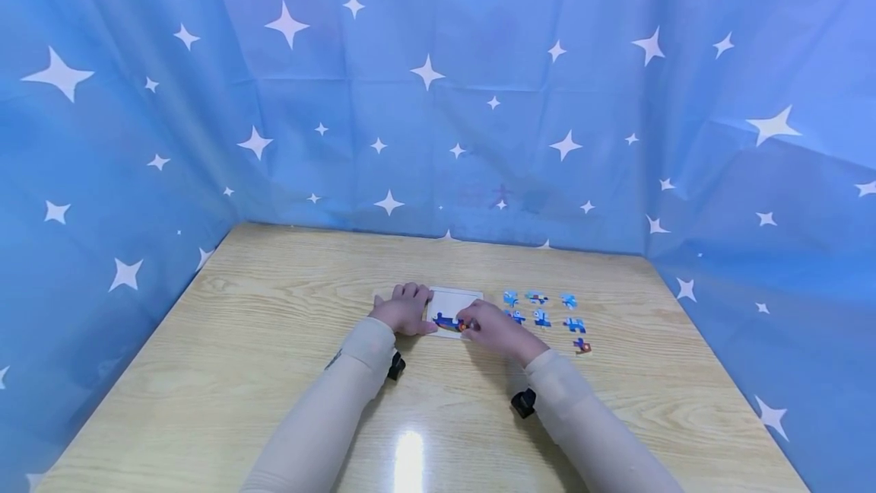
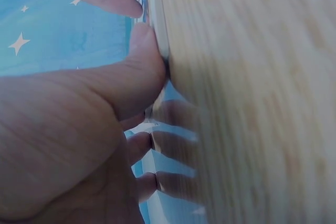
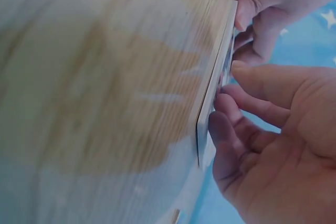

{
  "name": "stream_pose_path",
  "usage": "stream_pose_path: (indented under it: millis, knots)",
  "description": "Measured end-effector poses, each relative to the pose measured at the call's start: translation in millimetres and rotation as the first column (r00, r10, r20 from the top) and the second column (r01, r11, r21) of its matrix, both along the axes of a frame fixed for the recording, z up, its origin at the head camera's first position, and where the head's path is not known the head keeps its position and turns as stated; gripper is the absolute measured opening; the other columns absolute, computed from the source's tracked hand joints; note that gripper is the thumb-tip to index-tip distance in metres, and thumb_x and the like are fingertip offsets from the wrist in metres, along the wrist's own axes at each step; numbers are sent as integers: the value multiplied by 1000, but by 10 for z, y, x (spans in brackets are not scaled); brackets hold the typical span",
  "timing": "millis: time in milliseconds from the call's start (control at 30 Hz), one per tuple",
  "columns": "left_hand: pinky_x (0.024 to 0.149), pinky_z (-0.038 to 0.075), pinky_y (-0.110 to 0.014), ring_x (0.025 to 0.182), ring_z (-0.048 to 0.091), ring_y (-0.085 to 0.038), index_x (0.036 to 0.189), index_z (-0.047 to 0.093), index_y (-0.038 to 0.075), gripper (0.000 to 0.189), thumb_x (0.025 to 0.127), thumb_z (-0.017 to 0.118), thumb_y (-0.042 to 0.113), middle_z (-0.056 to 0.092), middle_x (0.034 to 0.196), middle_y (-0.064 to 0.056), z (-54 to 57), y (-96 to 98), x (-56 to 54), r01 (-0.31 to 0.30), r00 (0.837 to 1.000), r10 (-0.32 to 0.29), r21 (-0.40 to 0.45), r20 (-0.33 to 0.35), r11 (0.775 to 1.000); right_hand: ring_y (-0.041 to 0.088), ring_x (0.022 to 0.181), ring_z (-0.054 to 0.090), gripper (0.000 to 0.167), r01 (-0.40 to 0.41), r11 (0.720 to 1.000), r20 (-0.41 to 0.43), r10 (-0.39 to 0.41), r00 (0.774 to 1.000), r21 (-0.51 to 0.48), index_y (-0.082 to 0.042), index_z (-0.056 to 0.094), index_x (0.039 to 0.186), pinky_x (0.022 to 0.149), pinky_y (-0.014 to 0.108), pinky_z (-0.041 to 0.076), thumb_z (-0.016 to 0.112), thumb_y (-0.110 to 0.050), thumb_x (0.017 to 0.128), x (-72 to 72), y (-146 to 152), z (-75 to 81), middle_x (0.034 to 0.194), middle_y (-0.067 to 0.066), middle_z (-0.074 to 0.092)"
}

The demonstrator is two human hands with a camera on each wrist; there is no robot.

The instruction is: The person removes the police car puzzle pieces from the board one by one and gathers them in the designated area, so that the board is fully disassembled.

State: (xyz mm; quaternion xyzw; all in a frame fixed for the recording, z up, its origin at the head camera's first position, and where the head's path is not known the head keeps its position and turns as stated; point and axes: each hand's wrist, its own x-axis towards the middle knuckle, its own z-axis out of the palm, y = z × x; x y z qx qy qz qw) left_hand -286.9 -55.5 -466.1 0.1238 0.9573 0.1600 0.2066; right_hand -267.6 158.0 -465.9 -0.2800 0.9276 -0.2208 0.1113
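A white puzzle tray (image 1: 457,300) lies flat on the table, with joined blue and multicoloured puzzle pieces (image 1: 446,321) along its near side. My left hand (image 1: 405,310) rests at the tray's left edge, its thumb (image 2: 144,51) against the near left corner and its fingers spread along the side. Over the tray's near right part, my right hand (image 1: 501,332) pinches a small puzzle piece (image 1: 466,326) between thumb and fingertips. That piece is mostly hidden by the fingers. In the right wrist view the right hand's fingertips (image 3: 223,121) touch the tray's side.
Several loose puzzle pieces (image 1: 541,318) lie in rough rows to the right of the tray, one of them (image 1: 582,346) nearer the front. The wooden table (image 1: 226,356) ends at a blue star-patterned curtain (image 1: 438,120) behind and at both sides.
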Motion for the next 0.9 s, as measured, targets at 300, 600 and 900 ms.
stream_pose_path:
  millis: [300,600,900]
  knots:
    - [109,20,-74,149,22,-31,157,36,19,71,98,63,50,26,163,-10,-5,59,-4,-18,1000,17,-34,-18,999,20,94,59,20,100,995,-21,-100,995,24,2,68,114,85,42,52,70,-2,94,38,-85,4,104,9,62]
    - [109,21,-72,149,19,-28,159,31,22,73,99,60,52,23,164,-6,-109,115,-68,-37,999,36,-85,-9,996,22,97,61,23,156,988,-5,-156,988,-12,3,67,114,88,41,53,70,5,91,20,-141,-25,107,10,63]
    - [108,20,-74,150,18,-29,159,31,21,72,100,59,50,21,165,-8,-67,114,-45,-32,999,33,-76,3,997,24,96,64,25,123,992,-18,-124,992,-40,3,71,113,84,40,55,73,8,89,6,-128,-15,105,11,66]
